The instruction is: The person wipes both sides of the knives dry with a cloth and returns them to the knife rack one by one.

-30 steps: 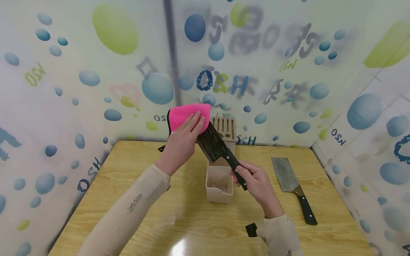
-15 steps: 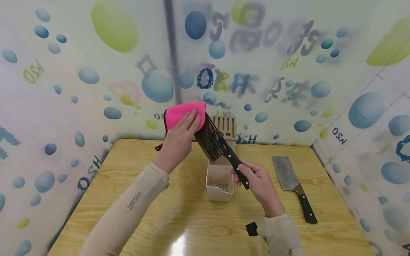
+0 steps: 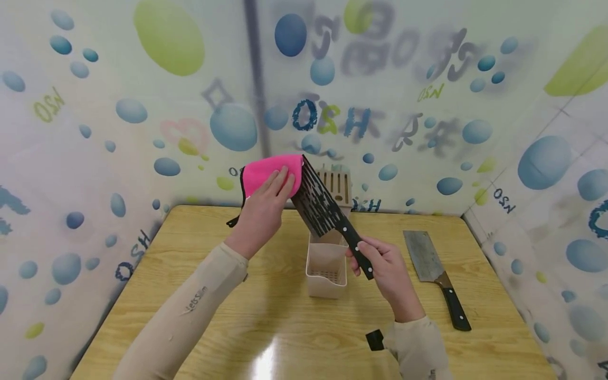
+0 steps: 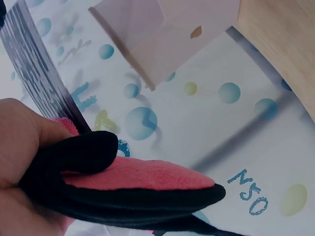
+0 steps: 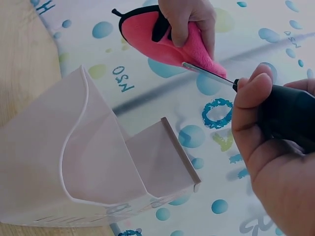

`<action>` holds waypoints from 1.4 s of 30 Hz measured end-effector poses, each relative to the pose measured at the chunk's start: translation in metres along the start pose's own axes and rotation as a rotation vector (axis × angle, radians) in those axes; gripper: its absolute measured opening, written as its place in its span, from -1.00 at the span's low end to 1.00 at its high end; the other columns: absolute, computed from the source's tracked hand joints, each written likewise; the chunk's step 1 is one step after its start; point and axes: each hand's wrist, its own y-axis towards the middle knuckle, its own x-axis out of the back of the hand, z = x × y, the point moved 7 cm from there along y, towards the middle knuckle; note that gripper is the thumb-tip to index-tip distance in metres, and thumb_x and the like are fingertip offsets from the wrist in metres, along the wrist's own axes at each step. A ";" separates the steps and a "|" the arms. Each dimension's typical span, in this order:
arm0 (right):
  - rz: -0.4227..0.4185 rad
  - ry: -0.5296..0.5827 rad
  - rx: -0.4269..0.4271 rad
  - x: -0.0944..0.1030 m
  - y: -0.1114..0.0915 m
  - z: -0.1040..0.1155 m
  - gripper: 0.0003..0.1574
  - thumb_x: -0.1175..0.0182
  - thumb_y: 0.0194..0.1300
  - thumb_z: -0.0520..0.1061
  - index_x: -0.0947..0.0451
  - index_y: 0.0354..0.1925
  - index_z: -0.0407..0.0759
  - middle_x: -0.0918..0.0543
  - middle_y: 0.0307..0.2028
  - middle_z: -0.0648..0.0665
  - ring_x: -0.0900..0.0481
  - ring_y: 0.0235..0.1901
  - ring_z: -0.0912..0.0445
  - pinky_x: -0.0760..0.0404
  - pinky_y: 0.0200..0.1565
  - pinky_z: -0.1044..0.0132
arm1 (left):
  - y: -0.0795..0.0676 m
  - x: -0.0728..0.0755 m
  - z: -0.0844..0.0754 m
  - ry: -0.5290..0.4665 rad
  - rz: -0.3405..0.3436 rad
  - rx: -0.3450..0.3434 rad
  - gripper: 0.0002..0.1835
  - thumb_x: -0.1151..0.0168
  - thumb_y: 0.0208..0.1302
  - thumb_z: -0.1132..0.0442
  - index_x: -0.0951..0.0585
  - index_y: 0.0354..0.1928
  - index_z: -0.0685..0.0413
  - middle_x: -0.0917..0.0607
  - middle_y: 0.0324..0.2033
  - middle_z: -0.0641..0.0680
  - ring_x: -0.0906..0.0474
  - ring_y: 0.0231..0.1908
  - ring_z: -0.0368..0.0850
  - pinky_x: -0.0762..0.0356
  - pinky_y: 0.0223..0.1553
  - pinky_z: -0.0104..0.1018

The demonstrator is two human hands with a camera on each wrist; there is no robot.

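Note:
My right hand (image 3: 387,272) grips the black riveted handle of a cleaver (image 3: 320,203) whose broad blade is streaked with dark marks. The blade slants up and left in the head view, in the air over a beige plastic knife holder (image 3: 325,289). A pink cloth (image 3: 266,171) with black edging is folded over the blade's far end. My left hand (image 3: 263,214) holds it there, fingers laid along the cloth. In the left wrist view, the thumb and cloth (image 4: 142,174) wrap the blade (image 4: 39,64). The right wrist view shows the blade thin, edge-on, meeting the cloth (image 5: 147,37).
A second cleaver (image 3: 425,258) with a stained grey blade lies flat on the wooden table (image 3: 199,316), right of the holder. The holder has a slotted brown top (image 3: 338,187) at its back. Patterned walls stand behind and on both sides.
The cloth and left hand have shifted slightly left along the blade's end, so more of the blade shows. The right hand and handle have moved a little right.

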 end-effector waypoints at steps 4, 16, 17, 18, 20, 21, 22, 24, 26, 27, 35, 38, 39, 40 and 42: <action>-0.027 -0.008 -0.021 0.000 0.001 0.000 -0.58 0.04 0.63 -0.19 -0.54 0.14 -0.54 -0.66 -0.32 -0.20 -0.60 -0.46 0.12 -0.74 -0.34 0.34 | -0.001 -0.005 -0.006 0.016 0.035 -0.023 -0.31 -0.29 0.33 0.51 -0.36 0.49 0.30 -0.35 0.49 0.31 -0.32 0.47 0.22 -0.44 0.38 -0.02; -0.033 0.026 -0.028 -0.003 0.005 0.000 -0.58 0.07 0.64 -0.21 -0.52 0.14 -0.56 -0.64 -0.27 -0.28 -0.58 -0.43 0.12 -0.73 -0.33 0.35 | -0.006 -0.005 -0.035 0.053 -0.014 -0.154 -0.39 -0.18 0.37 0.54 -0.40 0.46 0.32 -0.42 0.44 0.33 -0.36 0.44 0.22 -0.45 0.39 -0.04; -0.032 0.027 -0.025 -0.003 0.005 0.001 -0.58 0.07 0.64 -0.21 -0.52 0.14 -0.56 -0.64 -0.28 -0.27 -0.58 -0.43 0.13 -0.73 -0.33 0.35 | -0.006 -0.003 -0.038 0.053 -0.024 -0.161 -0.39 -0.18 0.35 0.55 -0.41 0.45 0.32 -0.43 0.43 0.33 -0.37 0.44 0.22 -0.45 0.39 -0.04; -0.028 0.029 -0.020 -0.004 0.006 0.001 -0.58 0.07 0.64 -0.21 -0.52 0.14 -0.56 -0.64 -0.27 -0.26 -0.58 -0.42 0.13 -0.73 -0.32 0.35 | -0.006 -0.002 -0.040 0.051 -0.032 -0.167 -0.38 -0.17 0.34 0.56 -0.41 0.45 0.32 -0.43 0.43 0.33 -0.37 0.44 0.22 -0.45 0.39 -0.04; -0.024 0.031 -0.008 -0.005 0.006 0.002 -0.58 0.08 0.64 -0.22 -0.52 0.12 -0.57 -0.63 -0.27 -0.29 -0.58 -0.42 0.13 -0.73 -0.33 0.36 | -0.006 0.001 -0.044 0.047 -0.042 -0.174 -0.37 -0.17 0.32 0.57 -0.42 0.45 0.31 -0.44 0.43 0.32 -0.38 0.43 0.22 -0.45 0.39 -0.05; -0.021 0.031 -0.003 -0.005 0.007 0.003 -0.58 0.09 0.64 -0.22 -0.52 0.11 -0.57 -0.62 -0.27 -0.30 -0.58 -0.42 0.13 -0.72 -0.33 0.36 | -0.006 0.002 -0.046 0.045 -0.046 -0.178 -0.37 -0.18 0.32 0.57 -0.42 0.45 0.31 -0.44 0.43 0.32 -0.38 0.43 0.22 -0.45 0.39 -0.05; -0.017 0.029 0.004 -0.006 0.007 0.003 -0.58 0.09 0.64 -0.22 -0.52 0.10 -0.58 -0.62 -0.27 -0.33 -0.58 -0.42 0.13 -0.72 -0.33 0.36 | -0.006 0.003 -0.048 0.046 -0.046 -0.180 -0.37 -0.18 0.31 0.58 -0.42 0.45 0.31 -0.44 0.43 0.31 -0.38 0.44 0.21 -0.45 0.40 -0.05; -0.013 0.025 0.016 -0.006 0.008 0.004 -0.58 0.10 0.64 -0.23 -0.52 0.09 -0.58 -0.62 -0.28 -0.29 -0.58 -0.42 0.14 -0.72 -0.34 0.36 | -0.006 0.005 -0.052 0.042 -0.045 -0.187 -0.37 -0.17 0.32 0.57 -0.42 0.45 0.30 -0.43 0.44 0.31 -0.37 0.44 0.21 -0.44 0.40 -0.06; -0.007 0.021 0.025 -0.007 0.009 0.005 -0.57 0.11 0.64 -0.23 -0.52 0.09 -0.59 -0.63 -0.28 -0.29 -0.58 -0.42 0.14 -0.72 -0.34 0.36 | -0.006 0.006 -0.055 0.041 -0.048 -0.196 -0.37 -0.18 0.33 0.57 -0.42 0.46 0.29 -0.43 0.44 0.30 -0.36 0.45 0.21 -0.45 0.39 -0.06; -0.001 0.019 0.029 -0.008 0.009 0.005 -0.57 0.12 0.64 -0.23 -0.51 0.10 -0.58 -0.62 -0.27 -0.31 -0.58 -0.41 0.14 -0.72 -0.33 0.36 | -0.006 0.006 -0.057 0.042 -0.049 -0.201 -0.37 -0.17 0.33 0.57 -0.41 0.46 0.29 -0.43 0.44 0.30 -0.36 0.45 0.20 -0.45 0.39 -0.06; 0.020 -0.001 0.027 -0.009 0.010 0.004 -0.55 0.15 0.64 -0.23 -0.49 0.19 -0.54 -0.54 -0.16 -0.50 -0.57 -0.34 0.10 -0.71 -0.25 0.35 | -0.009 0.005 -0.072 0.055 -0.027 -0.239 -0.37 -0.22 0.39 0.51 -0.38 0.49 0.26 -0.39 0.48 0.27 -0.32 0.48 0.18 -0.45 0.38 -0.08; 0.021 -0.007 0.023 -0.009 0.011 0.005 -0.53 0.16 0.64 -0.22 -0.47 0.24 -0.52 -0.55 -0.15 -0.46 -0.58 -0.32 0.10 -0.72 -0.23 0.35 | -0.011 0.006 -0.077 0.046 -0.012 -0.250 -0.31 -0.26 0.37 0.49 -0.34 0.52 0.25 -0.34 0.51 0.26 -0.28 0.50 0.16 -0.44 0.38 -0.07; 0.020 -0.007 0.023 -0.009 0.011 0.005 -0.53 0.17 0.64 -0.22 -0.46 0.26 -0.51 -0.56 -0.15 -0.45 -0.58 -0.32 0.10 -0.72 -0.23 0.35 | -0.011 0.007 -0.079 0.041 -0.009 -0.254 -0.29 -0.27 0.36 0.49 -0.32 0.53 0.25 -0.33 0.52 0.26 -0.27 0.51 0.16 -0.43 0.38 -0.07; 0.020 -0.007 0.022 -0.009 0.011 0.006 -0.52 0.17 0.64 -0.22 -0.45 0.28 -0.51 -0.57 -0.15 -0.41 -0.58 -0.31 0.10 -0.72 -0.22 0.35 | -0.012 0.007 -0.081 0.035 -0.009 -0.258 -0.28 -0.28 0.35 0.49 -0.31 0.53 0.25 -0.31 0.52 0.26 -0.26 0.51 0.16 -0.44 0.38 -0.06; 0.019 -0.009 0.016 -0.009 0.011 0.006 -0.51 0.17 0.64 -0.22 -0.43 0.30 -0.50 -0.59 -0.16 -0.33 -0.58 -0.30 0.10 -0.73 -0.21 0.35 | -0.013 0.009 -0.083 0.026 -0.010 -0.260 -0.27 -0.29 0.36 0.48 -0.30 0.54 0.24 -0.30 0.53 0.25 -0.26 0.51 0.16 -0.46 0.37 -0.06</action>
